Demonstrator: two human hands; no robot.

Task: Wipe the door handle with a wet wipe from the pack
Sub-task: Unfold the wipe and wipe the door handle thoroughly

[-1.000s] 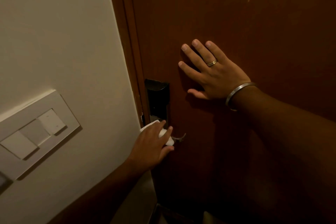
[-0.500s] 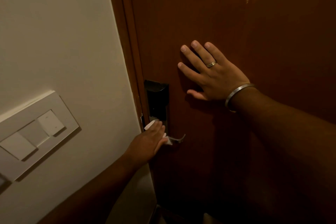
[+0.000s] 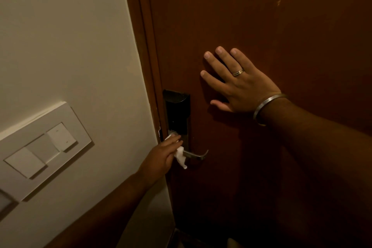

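A silver lever door handle [image 3: 196,154] sticks out from a dark lock plate [image 3: 178,112] at the left edge of the brown door [image 3: 261,16]. My left hand [image 3: 161,157] holds a crumpled white wet wipe [image 3: 180,156] against the base of the handle, where the lever meets the plate. The wipe hangs down below my fingers. My right hand [image 3: 237,84] lies flat on the door, fingers spread, above and right of the lock, with a ring and a metal bangle on it. The pack is not in view.
A white switch panel [image 3: 43,147] with several rocker switches sits on the cream wall [image 3: 70,36] left of the door frame [image 3: 147,46]. The floor below the door is dark.
My left hand has slid left along the lever from near its tip to its base at the lock plate, uncovering the lever. The wipe now hangs looser. My right hand has stayed put.
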